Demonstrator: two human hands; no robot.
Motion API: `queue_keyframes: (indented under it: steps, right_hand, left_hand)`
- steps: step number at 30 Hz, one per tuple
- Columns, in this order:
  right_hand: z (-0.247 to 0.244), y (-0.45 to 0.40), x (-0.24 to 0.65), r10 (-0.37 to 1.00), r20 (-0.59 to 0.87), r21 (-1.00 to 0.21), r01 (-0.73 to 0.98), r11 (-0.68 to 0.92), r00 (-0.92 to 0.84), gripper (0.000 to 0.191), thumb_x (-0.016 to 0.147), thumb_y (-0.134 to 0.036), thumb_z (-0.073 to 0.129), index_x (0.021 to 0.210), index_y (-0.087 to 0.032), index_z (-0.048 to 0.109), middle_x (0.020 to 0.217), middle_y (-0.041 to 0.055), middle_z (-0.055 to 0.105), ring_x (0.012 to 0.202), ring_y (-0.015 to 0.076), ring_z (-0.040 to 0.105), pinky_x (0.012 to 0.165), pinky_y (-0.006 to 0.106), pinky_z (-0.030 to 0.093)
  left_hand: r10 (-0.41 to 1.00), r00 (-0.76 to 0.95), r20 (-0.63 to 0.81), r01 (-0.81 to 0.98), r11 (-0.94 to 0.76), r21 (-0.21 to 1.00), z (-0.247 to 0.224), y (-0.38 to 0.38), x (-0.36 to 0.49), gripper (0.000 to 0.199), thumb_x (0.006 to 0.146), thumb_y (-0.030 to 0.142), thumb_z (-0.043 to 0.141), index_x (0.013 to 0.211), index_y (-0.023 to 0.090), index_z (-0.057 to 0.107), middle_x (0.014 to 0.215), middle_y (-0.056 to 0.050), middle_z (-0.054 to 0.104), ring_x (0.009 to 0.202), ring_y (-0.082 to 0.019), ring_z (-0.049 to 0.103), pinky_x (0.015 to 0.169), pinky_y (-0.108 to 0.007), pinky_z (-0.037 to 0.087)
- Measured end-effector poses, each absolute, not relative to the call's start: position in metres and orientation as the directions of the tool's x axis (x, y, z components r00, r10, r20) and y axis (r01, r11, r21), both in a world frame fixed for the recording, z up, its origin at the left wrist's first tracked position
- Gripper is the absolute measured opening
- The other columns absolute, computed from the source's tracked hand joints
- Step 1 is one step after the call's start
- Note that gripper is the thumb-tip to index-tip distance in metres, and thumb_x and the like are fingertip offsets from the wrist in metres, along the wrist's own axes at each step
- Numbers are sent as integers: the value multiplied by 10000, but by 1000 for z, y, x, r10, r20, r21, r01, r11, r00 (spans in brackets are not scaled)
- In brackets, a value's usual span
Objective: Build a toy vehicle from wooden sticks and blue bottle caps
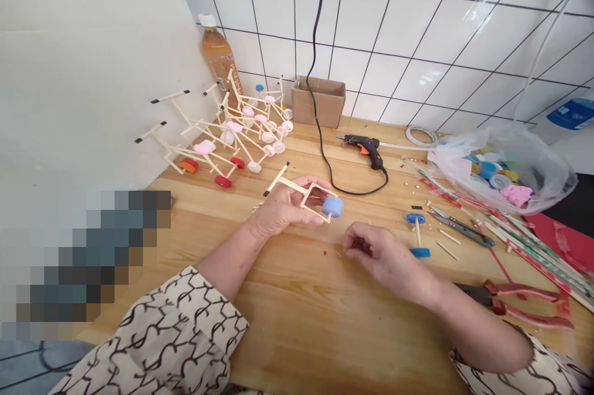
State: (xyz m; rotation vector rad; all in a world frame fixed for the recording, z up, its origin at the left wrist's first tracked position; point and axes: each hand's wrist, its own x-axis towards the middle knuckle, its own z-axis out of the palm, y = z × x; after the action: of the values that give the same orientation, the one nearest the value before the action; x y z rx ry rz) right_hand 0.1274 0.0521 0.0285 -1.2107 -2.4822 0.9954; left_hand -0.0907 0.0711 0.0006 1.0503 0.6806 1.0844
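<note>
My left hand (283, 209) holds a small frame of pale sticks (304, 197) above the middle of the table. A blue cap wheel (332, 207) sits at the frame's right end, and a crossbar with black tips (276, 179) sticks out at its left. My right hand (371, 252) is apart from the frame, to its lower right, with the fingers curled in; whether anything is between them is hidden. Right of that hand lies a stick axle (417, 234) with a blue cap at each end.
Several finished stick frames with cap wheels (241, 129) stand at the back left by a bottle (218, 51). Behind are a cardboard box (319, 104) and a corded glue gun (366, 147). At right lie snips (459, 225), pliers (520, 302) and a bag of caps (501, 166).
</note>
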Motion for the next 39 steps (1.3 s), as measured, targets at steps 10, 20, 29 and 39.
queue_keyframes:
  steps: [10, 20, 29, 39]
  right_hand:
    - [14, 43, 111, 694, -88, -479, 641, 600, -715, 186, 765, -27, 477, 666, -172, 538, 743, 52, 588, 684, 160, 531, 641, 278, 421]
    - [13, 96, 122, 889, 53, -447, 785, 429, -455, 139, 807, -66, 451, 829, -181, 527, 774, 32, 617, 707, 152, 560, 652, 252, 416]
    - [-3, 98, 103, 892, 32, -400, 812, 425, -451, 147, 783, -78, 463, 695, -178, 523, 780, 109, 616, 734, 205, 553, 634, 292, 372]
    - [68, 86, 157, 910, 145, -708, 601, 370, -389, 235, 886, -311, 409, 672, -213, 421, 589, -38, 395, 524, 108, 360, 488, 237, 311]
  left_hand:
    - [934, 351, 67, -365, 71, 928, 1, 72, -90, 509, 508, 32, 768, 976, 166, 621, 937, -46, 668, 915, -181, 595, 847, -326, 462]
    - [941, 334, 53, -373, 80, 925, 2, 72, -90, 512, 492, 34, 773, 965, 163, 621, 952, -54, 669, 902, -199, 615, 793, -324, 483]
    - [944, 327, 44, -363, 83, 928, 0, 73, -90, 522, 488, 37, 772, 975, 152, 625, 940, -60, 677, 924, -207, 616, 829, -330, 472]
    - [934, 354, 40, -380, 105, 919, -1, 73, -90, 520, 490, 37, 776, 970, 154, 616, 923, -58, 662, 896, -205, 614, 777, -337, 493]
